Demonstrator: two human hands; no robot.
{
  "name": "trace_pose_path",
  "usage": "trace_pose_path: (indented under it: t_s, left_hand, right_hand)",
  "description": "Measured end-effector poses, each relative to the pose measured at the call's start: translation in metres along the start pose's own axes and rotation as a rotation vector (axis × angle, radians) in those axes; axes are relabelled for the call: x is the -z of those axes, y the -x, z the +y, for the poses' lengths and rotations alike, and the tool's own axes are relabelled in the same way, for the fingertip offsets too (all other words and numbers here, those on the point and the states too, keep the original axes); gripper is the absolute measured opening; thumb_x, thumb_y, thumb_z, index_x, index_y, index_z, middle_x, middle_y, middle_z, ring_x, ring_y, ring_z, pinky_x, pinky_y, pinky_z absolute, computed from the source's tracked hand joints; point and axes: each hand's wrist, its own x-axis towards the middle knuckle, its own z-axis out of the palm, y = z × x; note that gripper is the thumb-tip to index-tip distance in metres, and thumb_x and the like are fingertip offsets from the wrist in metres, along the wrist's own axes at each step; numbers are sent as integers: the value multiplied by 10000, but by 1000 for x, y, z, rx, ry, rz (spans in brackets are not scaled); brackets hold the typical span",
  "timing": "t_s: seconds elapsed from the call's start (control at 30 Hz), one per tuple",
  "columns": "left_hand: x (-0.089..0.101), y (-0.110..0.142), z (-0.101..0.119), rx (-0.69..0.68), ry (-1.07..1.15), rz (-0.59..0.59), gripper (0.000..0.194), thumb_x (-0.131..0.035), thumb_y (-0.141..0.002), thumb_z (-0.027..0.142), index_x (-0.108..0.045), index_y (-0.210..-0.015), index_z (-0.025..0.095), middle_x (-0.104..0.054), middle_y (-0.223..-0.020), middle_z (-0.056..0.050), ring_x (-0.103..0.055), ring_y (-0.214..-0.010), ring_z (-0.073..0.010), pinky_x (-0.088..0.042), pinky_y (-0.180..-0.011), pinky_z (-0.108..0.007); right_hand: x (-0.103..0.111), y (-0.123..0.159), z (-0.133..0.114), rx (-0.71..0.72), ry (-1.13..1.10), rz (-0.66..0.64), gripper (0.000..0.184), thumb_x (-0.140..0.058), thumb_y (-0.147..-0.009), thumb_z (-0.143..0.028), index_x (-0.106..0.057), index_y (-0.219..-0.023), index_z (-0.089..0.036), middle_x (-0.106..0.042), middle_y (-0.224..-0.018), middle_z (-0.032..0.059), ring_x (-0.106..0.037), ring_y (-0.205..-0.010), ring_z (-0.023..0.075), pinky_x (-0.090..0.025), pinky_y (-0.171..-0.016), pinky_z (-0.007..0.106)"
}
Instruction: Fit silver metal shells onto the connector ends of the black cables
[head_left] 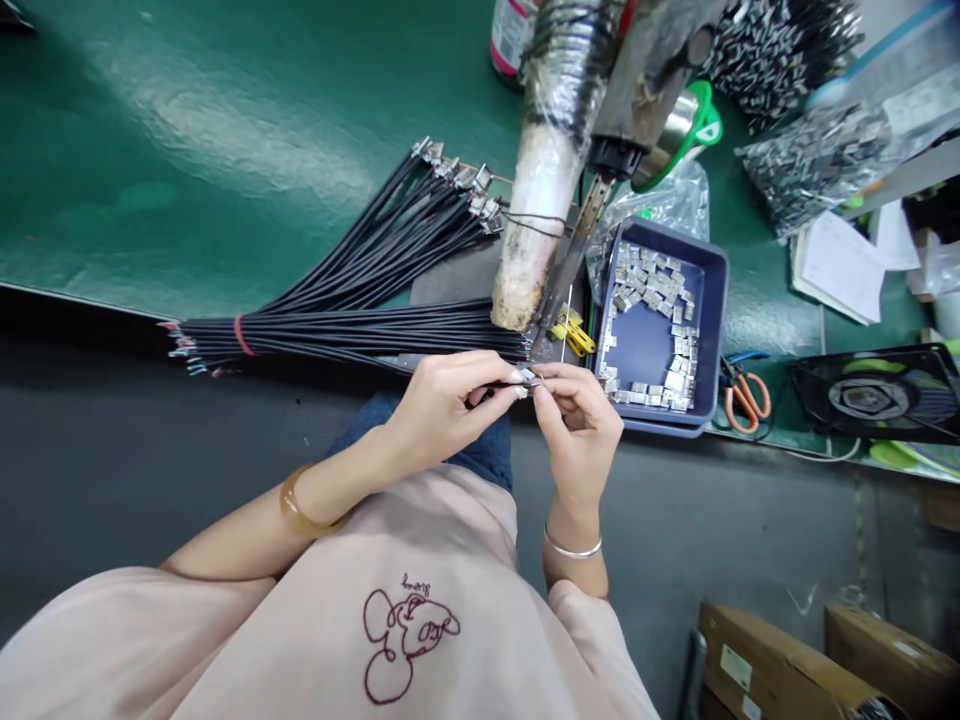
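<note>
My left hand [450, 400] is closed in a pinch on the end of a black cable, just off the edge of the green table [225, 150]. My right hand [577, 420] meets it, fingers pinched on a small silver metal shell [529, 376] at the cable's tip. Above the hands lies a bundle of black cables [360, 335] tied with a red band, and a second fan of cables [405, 230] tipped with metal connectors. A blue tray [712, 330] of several silver shells sits to the right of my hands.
A tape-wrapped tool [551, 160] hangs over the table above my hands. Orange-handled scissors [742, 395], a small black fan [877, 395], bags of metal parts [817, 160] and papers [840, 265] lie at the right. Cardboard boxes [780, 660] stand on the floor.
</note>
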Motion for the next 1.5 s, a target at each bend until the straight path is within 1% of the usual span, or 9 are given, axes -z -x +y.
trace_pose_path:
  t_s: [0.13, 0.23, 0.4, 0.63, 0.77, 0.97, 1.17, 1.33, 1.5]
  left_hand:
    - [-3, 3, -4, -85, -26, 30, 73, -622, -901, 147, -694, -897, 138, -670, -732, -15, -536, -613, -96, -431, -608, -212]
    - [-4, 4, -7, -114, -36, 45, 87, -597, -922, 158, -674, -888, 136, -700, -765, -28, -587, -655, -109, -452, -650, -222]
    - [1, -1, -9, 82, 146, -147, 236, -502, -955, 150, -607, -744, 138, -645, -660, 3, -574, -584, -88, -430, -601, -203]
    - [6, -7, -8, 351, 452, -201, 116, -584, -897, 199, -637, -823, 127, -700, -632, -8, -622, -569, -100, -473, -624, -204]
    - [4, -7, -8, 409, 529, -208, 117, -610, -872, 214, -657, -852, 110, -686, -626, -23, -625, -573, -113, -470, -597, -210]
    - [6, -9, -7, 417, 523, -291, 185, -612, -863, 225, -638, -716, 113, -650, -618, -21, -580, -565, -93, -428, -556, -195]
    - [4, -11, -4, 453, 573, -207, 77, -633, -824, 187, -646, -820, 111, -642, -582, 1, -570, -537, -83, -452, -575, -191]
    - [4, -13, -3, 476, 622, -178, 103, -664, -803, 203, -698, -783, 107, -634, -597, -4, -557, -535, -84, -445, -536, -189]
    - [2, -13, -4, 503, 619, -185, 113, -670, -776, 202, -690, -717, 107, -600, -613, -2, -521, -555, -85, -415, -532, -201]
  right_hand:
    - [0, 2, -2, 21, 60, 6, 53, -643, -884, -197, -686, -856, -205, -705, -987, 36, -700, -916, 142, -607, -731, 265]
    - [-4, 6, -1, 154, 202, 70, 73, -644, -874, -163, -689, -883, -220, -715, -1008, 28, -705, -950, 155, -620, -813, 317]
    - [-12, 8, 9, 426, 449, 199, 183, -684, -830, -111, -702, -953, -245, -722, -1079, 26, -713, -973, 164, -615, -883, 350]
    - [-3, 6, 4, 262, 199, 213, 166, -552, -930, -155, -685, -982, -239, -737, -996, 29, -712, -958, 179, -619, -830, 387]
    - [-2, 7, 0, 169, 58, 147, 122, -535, -947, -201, -653, -937, -230, -734, -984, 31, -717, -943, 180, -628, -812, 383]
    - [-4, 3, -3, 30, -92, 91, 123, -552, -945, -222, -626, -847, -208, -731, -959, 18, -729, -880, 150, -628, -766, 304]
    - [1, 2, -2, 203, 115, 265, 61, -629, -888, -161, -639, -855, -211, -726, -940, 18, -728, -875, 163, -635, -787, 357]
    - [1, 7, -2, 416, 308, 230, 137, -692, -833, -113, -653, -890, -231, -750, -951, 17, -737, -855, 169, -626, -740, 344]
    - [0, 7, -3, 301, 262, 140, 86, -659, -862, -142, -639, -880, -224, -745, -951, 22, -735, -877, 170, -627, -774, 360]
